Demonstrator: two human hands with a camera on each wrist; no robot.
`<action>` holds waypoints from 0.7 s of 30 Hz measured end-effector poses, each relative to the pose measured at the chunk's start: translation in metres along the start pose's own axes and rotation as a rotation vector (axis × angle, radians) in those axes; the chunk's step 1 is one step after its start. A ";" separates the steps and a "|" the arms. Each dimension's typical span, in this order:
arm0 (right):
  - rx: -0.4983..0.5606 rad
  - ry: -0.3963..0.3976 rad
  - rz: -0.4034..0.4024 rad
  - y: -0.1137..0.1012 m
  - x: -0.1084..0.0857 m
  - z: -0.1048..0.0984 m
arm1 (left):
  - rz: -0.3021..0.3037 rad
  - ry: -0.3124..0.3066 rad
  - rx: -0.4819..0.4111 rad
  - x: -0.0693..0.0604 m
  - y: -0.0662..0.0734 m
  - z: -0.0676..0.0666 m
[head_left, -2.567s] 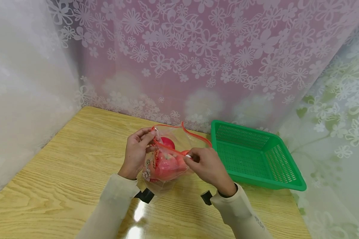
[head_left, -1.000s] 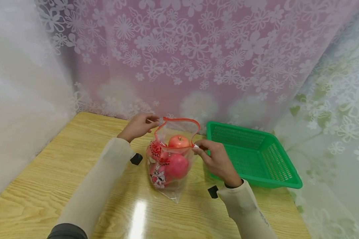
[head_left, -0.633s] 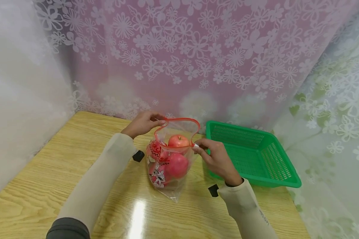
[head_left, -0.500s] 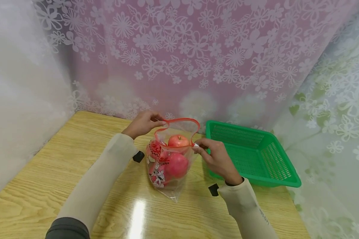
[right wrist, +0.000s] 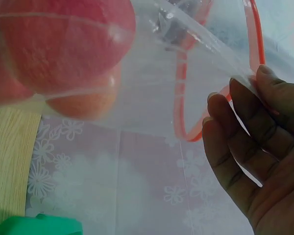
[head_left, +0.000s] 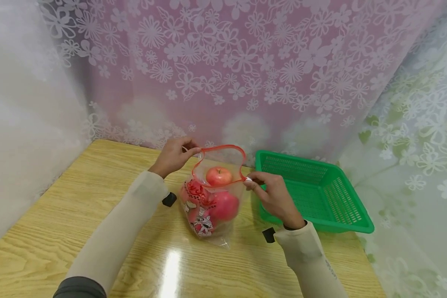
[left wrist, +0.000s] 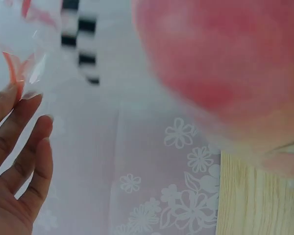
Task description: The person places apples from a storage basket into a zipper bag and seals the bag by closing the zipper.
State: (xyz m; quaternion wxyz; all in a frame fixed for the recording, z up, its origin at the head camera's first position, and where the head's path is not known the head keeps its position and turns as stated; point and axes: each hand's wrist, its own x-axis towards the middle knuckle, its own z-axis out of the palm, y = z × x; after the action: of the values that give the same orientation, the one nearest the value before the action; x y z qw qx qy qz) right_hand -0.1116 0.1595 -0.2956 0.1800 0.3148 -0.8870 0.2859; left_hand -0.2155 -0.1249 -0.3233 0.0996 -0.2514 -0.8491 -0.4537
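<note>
A clear zip bag [head_left: 223, 236] with a red zip strip round its mouth stands in the middle of the table, its mouth spread in a loop. Several apples fill it; one apple [head_left: 218, 176] shows through the opening, and a deeper red one [head_left: 225, 205] sits lower. Red lettering and cartoon print cover the bag's left side. My left hand [head_left: 176, 156] pinches the left corner of the mouth between thumb and index finger, as the left wrist view confirms. On the opposite corner, my right hand [head_left: 273, 194] pinches the zip edge beside a white slider [head_left: 248, 179].
A green plastic basket [head_left: 309, 227] with slotted walls stands right of the bag, close behind my right hand. The wooden table [head_left: 108, 198] meets a floral pink curtain [head_left: 208, 82] at the back and pale cloth at both sides.
The bag, first bunched with a narrower mouth, now stands with its mouth spread round. My left hand left the zip, then took hold of the left corner; both hands have since pulled slightly apart.
</note>
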 end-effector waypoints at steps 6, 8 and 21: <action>0.003 0.023 0.088 0.005 0.001 -0.004 | 0.074 0.106 0.010 -0.010 0.004 -0.006; -0.003 0.033 0.098 0.008 0.001 -0.006 | 0.105 0.141 0.014 -0.014 0.005 -0.008; -0.026 0.120 0.132 0.033 0.005 -0.009 | 0.117 0.308 0.072 -0.050 0.003 -0.020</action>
State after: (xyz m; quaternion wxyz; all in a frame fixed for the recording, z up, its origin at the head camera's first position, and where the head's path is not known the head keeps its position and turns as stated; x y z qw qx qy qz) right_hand -0.1354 0.1840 -0.2987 0.2175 0.2358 -0.8971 0.3039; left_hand -0.1726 -0.1565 -0.3301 0.2637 -0.2240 -0.8234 -0.4497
